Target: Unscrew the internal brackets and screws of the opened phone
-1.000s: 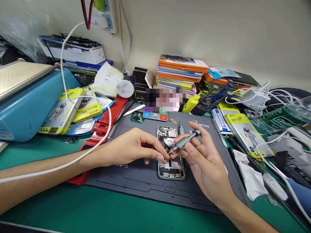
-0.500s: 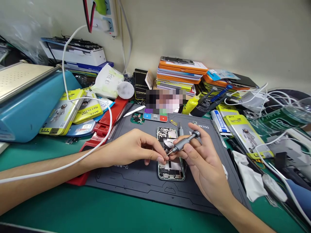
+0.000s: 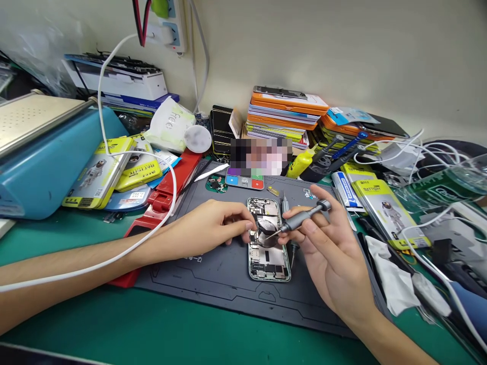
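Note:
An opened phone [image 3: 268, 255] lies on the dark grey mat [image 3: 213, 289], its inner parts showing. In my right hand [image 3: 337, 253] is a grey precision screwdriver [image 3: 300, 219], its thin tip pointing down and left above the phone's middle. My left hand [image 3: 228, 223] is at the phone's upper left edge, thumb and fingertips pinched together; whatever they hold, if anything, is too small to make out. Another screwdriver [image 3: 284, 203] lies beside the phone, partly behind my right fingers.
Yellow battery boxes [image 3: 391, 213] lie on both sides. A red tool [image 3: 163, 197] borders the mat on the left. Behind are a small coloured tray [image 3: 245, 181], a yellow bottle [image 3: 300, 162] and stacked boxes [image 3: 285, 111]. A white cable [image 3: 173, 187] loops over my left forearm.
My hands have moved apart. The screwdriver tip has left my left fingertips and shifted right, while my left hand has drawn slightly up to the phone's left edge.

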### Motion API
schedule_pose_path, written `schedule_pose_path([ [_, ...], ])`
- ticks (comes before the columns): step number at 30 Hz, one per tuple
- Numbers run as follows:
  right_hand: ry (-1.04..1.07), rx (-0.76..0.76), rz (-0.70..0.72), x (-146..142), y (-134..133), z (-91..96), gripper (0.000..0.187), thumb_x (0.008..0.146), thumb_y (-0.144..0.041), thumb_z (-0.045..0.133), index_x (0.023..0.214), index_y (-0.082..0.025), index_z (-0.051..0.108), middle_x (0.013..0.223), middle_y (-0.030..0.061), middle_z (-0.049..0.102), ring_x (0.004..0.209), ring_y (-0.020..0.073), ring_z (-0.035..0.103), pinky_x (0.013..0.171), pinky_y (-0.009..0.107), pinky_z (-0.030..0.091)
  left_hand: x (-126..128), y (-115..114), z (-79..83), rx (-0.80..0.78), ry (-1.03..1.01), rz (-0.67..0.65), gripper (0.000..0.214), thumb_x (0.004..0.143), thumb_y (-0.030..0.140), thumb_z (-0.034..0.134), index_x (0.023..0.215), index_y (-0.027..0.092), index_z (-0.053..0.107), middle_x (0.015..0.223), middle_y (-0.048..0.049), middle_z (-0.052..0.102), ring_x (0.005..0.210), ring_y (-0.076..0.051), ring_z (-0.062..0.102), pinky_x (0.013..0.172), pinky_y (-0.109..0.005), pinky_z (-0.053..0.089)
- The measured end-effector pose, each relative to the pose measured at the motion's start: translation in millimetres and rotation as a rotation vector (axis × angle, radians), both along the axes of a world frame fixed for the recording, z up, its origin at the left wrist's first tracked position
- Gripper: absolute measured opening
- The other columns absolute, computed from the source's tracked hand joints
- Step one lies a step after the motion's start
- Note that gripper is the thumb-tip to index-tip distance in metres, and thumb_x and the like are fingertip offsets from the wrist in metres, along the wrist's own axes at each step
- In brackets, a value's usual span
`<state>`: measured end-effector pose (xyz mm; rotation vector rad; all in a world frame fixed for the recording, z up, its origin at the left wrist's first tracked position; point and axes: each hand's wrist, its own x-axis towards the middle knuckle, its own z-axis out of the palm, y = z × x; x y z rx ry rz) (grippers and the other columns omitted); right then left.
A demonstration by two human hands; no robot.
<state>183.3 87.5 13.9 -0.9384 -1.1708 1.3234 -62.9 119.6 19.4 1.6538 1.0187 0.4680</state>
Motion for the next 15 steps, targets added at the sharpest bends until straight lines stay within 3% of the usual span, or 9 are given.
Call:
schedule_pose_path([
  [6,-0.177,0.267,-0.130,-3,-11,-4.2,0.058,0.108,-0.021,0.061,0.158,-0.044,0.041,0.103,0.0017,0.072,0.089,0.0203,0.074,0.065,0.031,0.069,0,0,1.1,0.011,0.005,-0.003,0.021,0.109,0.038,0.058,0.109,0.023,0.073,0.093,0.0038,0.081,0.075,-0.012,0.066,0.068,-0.023,0.047],
  [11,-0.504,0.667,-0.012,2,-22,-15.1,0.070,0.101,-0.006,0.061,0.159,-0.041,0.045,0.110,0.0065,0.075,0.085,0.0221,0.074,0.073,0.040,0.069,-1,1,0.9,0.107,0.020,-0.047,0.018,0.108,0.031,0.059,0.103,0.022,0.074,0.089,0.0051,0.081,0.080,-0.012,0.071,0.071,-0.022,0.046],
  [15,-0.579,0.709,0.044,7,-25,-20.9,0.072,0.100,-0.003,0.058,0.161,-0.038,0.043,0.109,0.0094,0.077,0.086,0.0244,0.075,0.069,0.041,0.068,-1,0,0.5,0.143,0.024,-0.061,0.019,0.108,0.031,0.058,0.103,0.022,0.074,0.088,0.0046,0.081,0.079,-0.013,0.072,0.069,-0.022,0.045],
])
